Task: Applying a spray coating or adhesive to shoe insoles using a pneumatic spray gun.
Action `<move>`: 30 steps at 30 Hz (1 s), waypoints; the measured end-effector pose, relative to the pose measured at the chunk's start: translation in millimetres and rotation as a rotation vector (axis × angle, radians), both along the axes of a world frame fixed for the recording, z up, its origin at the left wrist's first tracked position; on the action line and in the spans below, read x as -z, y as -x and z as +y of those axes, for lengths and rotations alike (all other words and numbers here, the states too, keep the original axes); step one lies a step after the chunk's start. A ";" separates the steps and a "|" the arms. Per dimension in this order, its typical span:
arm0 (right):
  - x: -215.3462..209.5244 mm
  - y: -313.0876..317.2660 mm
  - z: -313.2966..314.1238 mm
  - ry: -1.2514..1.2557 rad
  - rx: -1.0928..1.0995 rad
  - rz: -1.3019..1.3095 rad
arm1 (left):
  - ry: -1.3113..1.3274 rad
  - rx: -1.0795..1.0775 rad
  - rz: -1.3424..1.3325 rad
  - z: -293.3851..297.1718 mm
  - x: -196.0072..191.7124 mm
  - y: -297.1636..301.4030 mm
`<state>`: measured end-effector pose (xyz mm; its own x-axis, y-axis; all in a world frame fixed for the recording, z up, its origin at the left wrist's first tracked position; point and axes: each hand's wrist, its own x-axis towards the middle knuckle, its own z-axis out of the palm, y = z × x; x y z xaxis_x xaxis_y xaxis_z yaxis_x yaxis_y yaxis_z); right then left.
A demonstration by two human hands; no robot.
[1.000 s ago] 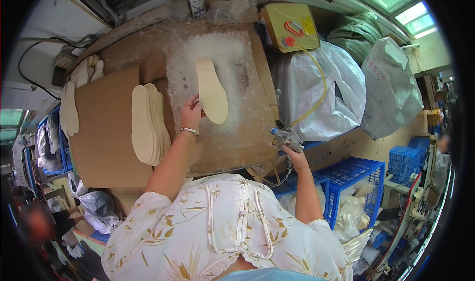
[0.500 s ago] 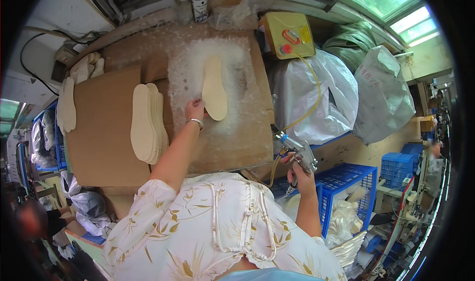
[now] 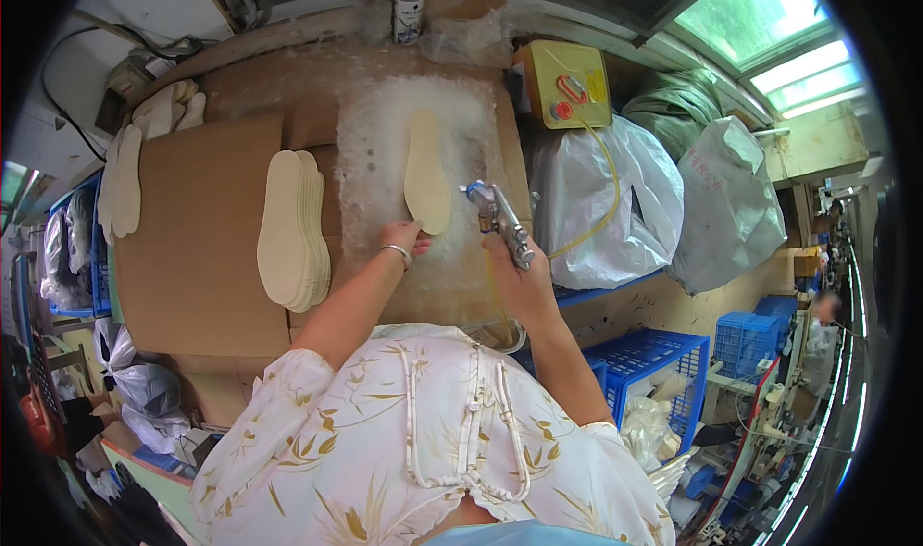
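A cream insole (image 3: pixel 427 171) lies on a whitish, residue-coated patch (image 3: pixel 370 176) of the cardboard-covered table. At its near end, my left hand (image 3: pixel 404 238) pinches the lower left edge between closed fingers. My right hand (image 3: pixel 519 282) is wrapped round the grip of a metal spray gun (image 3: pixel 507 224), held just right of the insole with its nozzle toward the upper left. A yellowish hose hangs from the gun. Left of the patch is a neat stack of cream insoles (image 3: pixel 286 229).
More insoles (image 3: pixel 125 181) lie at the far left. A yellow can (image 3: pixel 562 85) with a hose stands back right, beside white sacks (image 3: pixel 611 200). A bottle (image 3: pixel 408 15) and a jar stand at the back edge. Blue crates (image 3: pixel 654 354) sit low to my right.
My right hand has brought the spray gun up and leftward from beside my body to next to the insole. My left hand has slid to the insole's near end.
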<state>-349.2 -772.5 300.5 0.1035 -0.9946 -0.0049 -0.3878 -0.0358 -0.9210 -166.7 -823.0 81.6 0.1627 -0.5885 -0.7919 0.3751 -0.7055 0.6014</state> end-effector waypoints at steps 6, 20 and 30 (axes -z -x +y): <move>12.0 -12.7 -15.9 0.023 0.105 0.061 | -0.032 0.045 0.038 -2.7 -0.6 -2.9; 10.5 -25.3 -13.0 0.056 0.075 0.133 | -0.043 0.100 0.146 -4.3 4.7 -9.4; 9.2 -23.2 -15.3 0.000 0.132 0.090 | -0.066 0.183 0.120 -5.3 0.9 -12.3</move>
<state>-326.0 -787.8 291.3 -0.0285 -0.9996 -0.0087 -0.4701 0.0211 -0.8824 -154.4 -828.3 80.7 -0.0395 -0.5460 -0.8369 0.3028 -0.8047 0.5107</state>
